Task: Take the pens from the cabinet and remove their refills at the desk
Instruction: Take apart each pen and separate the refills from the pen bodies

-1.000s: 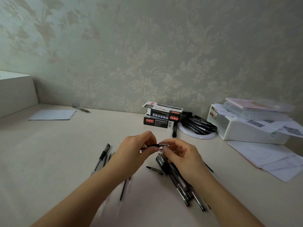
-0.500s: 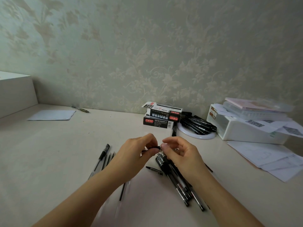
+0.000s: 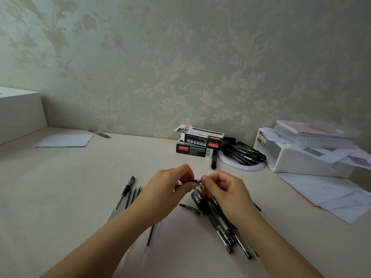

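The left hand [image 3: 170, 186] is curled round the barrel of a pen [image 3: 192, 181], pinching it between thumb and fingers and holding it level above the desk [image 3: 60, 187]. The right hand [image 3: 222, 189] meets it from the other side, its fingertips [image 3: 204, 180] pinched on the pen's pale tip end. The two hands are almost touching, with only a short dark stretch of the pen showing between them.

This looks like the opening of one pen: the tip section is being twisted or pulled off so the refill can come out. Whether the tip is already loose cannot be told from here. The next move probably calls for a firm hold on the barrel by the left hand while the right turns the tip free, then a straight pull to draw the refill out without bending it.

Just below the right hand lies a heap of black pens [image 3: 218, 223], seemingly still whole and waiting. Between the forearms a small dark tip piece [image 3: 189, 208] lies alone. Under and beside the left wrist are a clear pen with a black grip [image 3: 126, 192] and several thin refills [image 3: 135, 194], apparently the finished lot.

Farther beyond the hands stand two stacked pen boxes [image 3: 197, 144], and to their right a white round dish [image 3: 241, 167] piled with black markers [image 3: 244, 152].
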Demonstrator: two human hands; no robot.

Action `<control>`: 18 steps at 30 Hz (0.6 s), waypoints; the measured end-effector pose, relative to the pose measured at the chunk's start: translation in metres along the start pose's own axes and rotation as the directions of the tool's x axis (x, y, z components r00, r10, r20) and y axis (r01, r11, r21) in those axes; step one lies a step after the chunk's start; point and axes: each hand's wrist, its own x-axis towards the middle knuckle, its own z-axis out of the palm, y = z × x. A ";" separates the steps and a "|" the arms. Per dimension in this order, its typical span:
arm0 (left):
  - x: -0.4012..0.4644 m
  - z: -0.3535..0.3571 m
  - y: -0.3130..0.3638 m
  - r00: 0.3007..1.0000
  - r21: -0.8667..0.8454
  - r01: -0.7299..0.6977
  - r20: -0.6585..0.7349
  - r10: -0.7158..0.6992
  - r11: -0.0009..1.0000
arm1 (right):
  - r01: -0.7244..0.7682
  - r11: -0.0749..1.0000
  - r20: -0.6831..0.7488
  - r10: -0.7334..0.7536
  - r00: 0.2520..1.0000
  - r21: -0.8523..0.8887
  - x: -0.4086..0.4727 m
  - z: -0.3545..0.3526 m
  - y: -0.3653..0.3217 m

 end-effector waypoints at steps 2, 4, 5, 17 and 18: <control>0.000 0.000 0.000 1.000 0.000 0.010 0.007 -0.010 1.000 | -0.002 0.999 0.016 0.001 1.000 0.038 0.000 -0.001 -0.001; 0.000 -0.001 0.000 1.000 -0.012 0.018 0.003 -0.018 1.000 | 0.003 0.996 0.017 -0.005 1.000 0.085 0.001 -0.002 -0.003; 0.000 -0.001 -0.001 1.000 -0.017 0.023 0.003 -0.023 1.000 | 0.002 0.995 0.004 -0.003 1.000 0.104 0.002 -0.002 -0.004; 0.002 0.002 -0.004 0.981 -0.244 0.191 0.007 -0.195 0.951 | 0.068 0.993 0.032 -0.066 0.997 -0.093 0.000 -0.004 -0.002; 0.002 0.002 -0.004 0.982 -0.248 0.188 0.012 -0.191 0.950 | 0.079 0.991 0.059 -0.073 0.996 -0.111 -0.001 -0.001 -0.001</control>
